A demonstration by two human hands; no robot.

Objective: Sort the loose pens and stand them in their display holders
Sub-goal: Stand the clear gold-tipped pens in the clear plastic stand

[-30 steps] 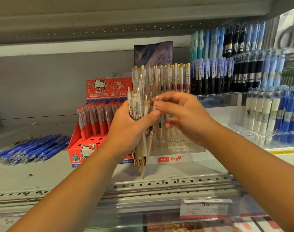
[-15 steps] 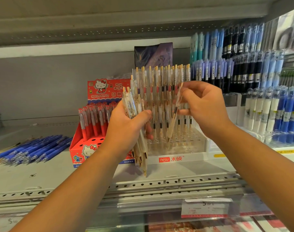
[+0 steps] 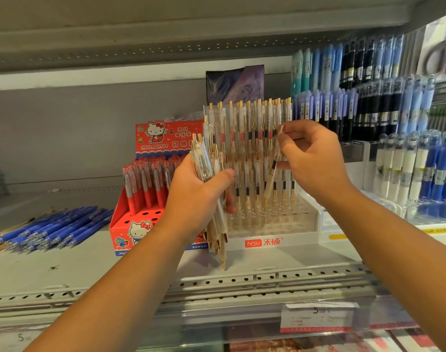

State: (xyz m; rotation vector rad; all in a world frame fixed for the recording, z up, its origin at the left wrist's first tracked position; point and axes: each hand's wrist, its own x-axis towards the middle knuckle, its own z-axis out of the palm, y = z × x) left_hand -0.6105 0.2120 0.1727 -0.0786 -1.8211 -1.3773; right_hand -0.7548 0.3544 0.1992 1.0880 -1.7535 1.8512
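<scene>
My left hand (image 3: 199, 199) grips a bundle of clear gold-trimmed pens (image 3: 208, 174), their tips pointing down over the shelf. My right hand (image 3: 310, 158) pinches a single clear gold-trimmed pen (image 3: 274, 166), tilted, tip down, just above the holes of the clear tiered display holder (image 3: 275, 224). That holder carries rows of the same pens standing upright (image 3: 252, 123). Its front rows show bare holes.
A red Hello Kitty box (image 3: 138, 224) with red pens stands left of the clear holder. Loose blue pens (image 3: 52, 229) lie in a heap at the far left of the shelf. Racks of blue, black and white pens (image 3: 394, 118) fill the right. A price tag (image 3: 318, 318) hangs on the shelf edge.
My right hand pulled one pen out of the bundle, carried it right and up, and now tilts it tip-down over the clear holder. The left hand stayed with the bundle.
</scene>
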